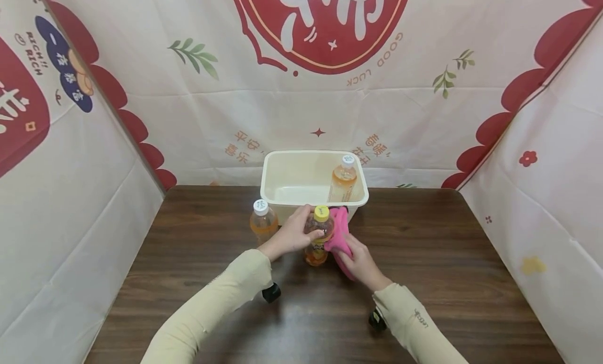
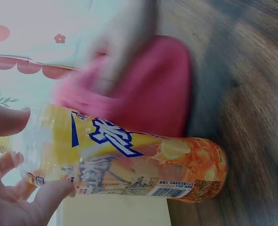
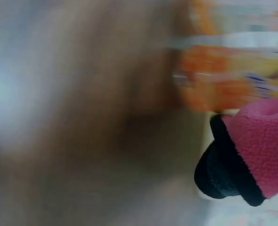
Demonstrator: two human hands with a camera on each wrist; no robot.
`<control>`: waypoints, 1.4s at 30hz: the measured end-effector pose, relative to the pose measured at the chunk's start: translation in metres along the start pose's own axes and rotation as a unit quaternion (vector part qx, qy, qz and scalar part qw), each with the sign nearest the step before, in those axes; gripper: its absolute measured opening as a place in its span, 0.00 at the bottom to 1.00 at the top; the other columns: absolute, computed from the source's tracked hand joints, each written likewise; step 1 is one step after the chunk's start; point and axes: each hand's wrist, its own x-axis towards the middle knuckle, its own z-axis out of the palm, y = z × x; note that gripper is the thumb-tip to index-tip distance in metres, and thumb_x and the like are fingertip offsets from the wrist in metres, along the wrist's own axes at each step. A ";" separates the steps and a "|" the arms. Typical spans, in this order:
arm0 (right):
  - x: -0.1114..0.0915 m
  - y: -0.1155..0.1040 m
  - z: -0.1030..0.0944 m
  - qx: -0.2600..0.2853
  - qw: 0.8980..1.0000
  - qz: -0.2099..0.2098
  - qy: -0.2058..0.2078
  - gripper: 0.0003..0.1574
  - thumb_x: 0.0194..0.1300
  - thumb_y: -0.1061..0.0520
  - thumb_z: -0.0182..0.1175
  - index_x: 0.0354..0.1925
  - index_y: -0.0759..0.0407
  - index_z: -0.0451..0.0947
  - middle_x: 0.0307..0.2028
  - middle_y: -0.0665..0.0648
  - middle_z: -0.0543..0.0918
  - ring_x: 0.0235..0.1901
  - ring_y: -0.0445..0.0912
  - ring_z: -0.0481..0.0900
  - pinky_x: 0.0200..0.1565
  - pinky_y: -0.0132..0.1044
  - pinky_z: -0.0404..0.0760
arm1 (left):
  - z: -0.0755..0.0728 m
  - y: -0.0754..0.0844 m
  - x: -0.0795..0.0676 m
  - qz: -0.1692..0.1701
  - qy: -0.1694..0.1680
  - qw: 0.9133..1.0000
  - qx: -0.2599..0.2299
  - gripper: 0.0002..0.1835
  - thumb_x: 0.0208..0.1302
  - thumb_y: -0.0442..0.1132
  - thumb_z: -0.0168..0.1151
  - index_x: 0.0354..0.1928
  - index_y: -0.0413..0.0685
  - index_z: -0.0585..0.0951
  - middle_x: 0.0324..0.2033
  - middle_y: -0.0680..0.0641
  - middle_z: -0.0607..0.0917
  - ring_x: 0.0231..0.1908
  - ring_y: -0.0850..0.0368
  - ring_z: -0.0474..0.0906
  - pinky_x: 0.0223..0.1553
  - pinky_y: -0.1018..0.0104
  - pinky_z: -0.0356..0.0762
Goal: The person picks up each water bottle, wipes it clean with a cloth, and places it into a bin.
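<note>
In the head view my left hand (image 1: 294,233) grips the upper part of a clear bottle (image 1: 316,256) with a yellow cap, which stands upright on the table. The left wrist view shows the yellow label and orange fruit print of this bottle (image 2: 129,162), with thumb and fingers around its neck end. My right hand (image 1: 361,262) holds a pink fleece cloth (image 1: 340,233) close along the bottle's right side. Black edging trims this cloth (image 3: 261,148) in the right wrist view. Motion blurs the right hand (image 2: 125,44) in the left wrist view.
Behind the hands stands a cream plastic bin (image 1: 282,202), holding one white-capped bottle (image 1: 343,182) at its right end. Another white-capped bottle (image 1: 263,225) with orange drink stands left of my left hand. Printed fabric walls (image 1: 301,112) enclose the brown wooden table (image 1: 438,259) at the back and sides.
</note>
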 end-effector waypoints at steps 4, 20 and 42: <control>-0.018 0.008 0.015 -0.020 0.999 0.022 -0.044 0.17 0.53 0.64 0.64 0.44 0.61 0.77 0.37 0.56 0.79 0.35 0.43 0.76 0.35 0.37 0.76 | 0.001 0.000 -0.001 0.009 0.007 1.000 0.003 0.23 0.57 0.38 0.62 0.52 0.40 0.66 0.47 0.40 0.72 0.52 0.45 0.70 0.53 0.53 0.69; -0.032 0.019 0.012 -0.049 0.987 0.094 -0.119 0.27 0.57 0.54 0.62 0.56 0.56 0.73 0.52 0.57 0.77 0.50 0.47 0.75 0.48 0.46 0.75 | 0.016 0.011 0.008 -0.059 0.073 0.995 0.025 0.26 0.55 0.53 0.63 0.49 0.44 0.70 0.44 0.45 0.70 0.45 0.52 0.69 0.46 0.59 0.71; 0.034 -0.027 -0.065 -0.015 0.995 0.084 -0.050 0.18 0.57 0.61 0.61 0.49 0.59 0.77 0.46 0.57 0.79 0.40 0.43 0.76 0.41 0.41 0.76 | -0.005 0.004 0.003 -0.029 0.014 0.999 0.018 0.28 0.57 0.42 0.62 0.60 0.43 0.69 0.43 0.44 0.71 0.44 0.51 0.69 0.48 0.56 0.70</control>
